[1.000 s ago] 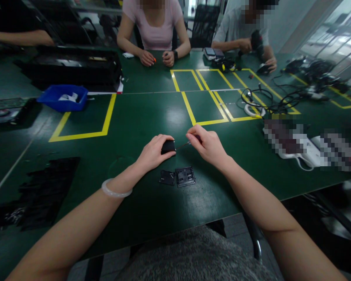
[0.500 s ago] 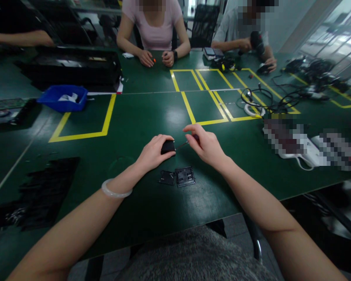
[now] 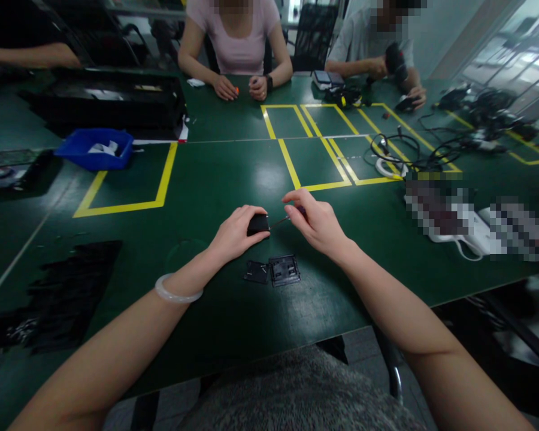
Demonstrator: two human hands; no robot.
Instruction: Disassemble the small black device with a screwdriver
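Note:
My left hand (image 3: 240, 234) grips a small black box (image 3: 257, 224) between thumb and fingers on the green table (image 3: 224, 179). From the right, my right hand (image 3: 313, 220) holds a screwdriver (image 3: 280, 222); its thin metal shaft points left and its tip is at the box's right side. Most of the handle is hidden by my fingers. Just below the box, a flat black piece (image 3: 256, 271) with small metal bits on it lies beside a black frame-like part (image 3: 284, 270).
Black parts (image 3: 72, 287) lie at the left. Farther back are a blue tray (image 3: 96, 149) and a large black housing (image 3: 112, 102). Cables (image 3: 404, 149) and a white power strip (image 3: 469, 230) are at the right. People sit across the table.
Both my hands, the box and the screwdriver look almost unmoved. The view has shifted very slightly.

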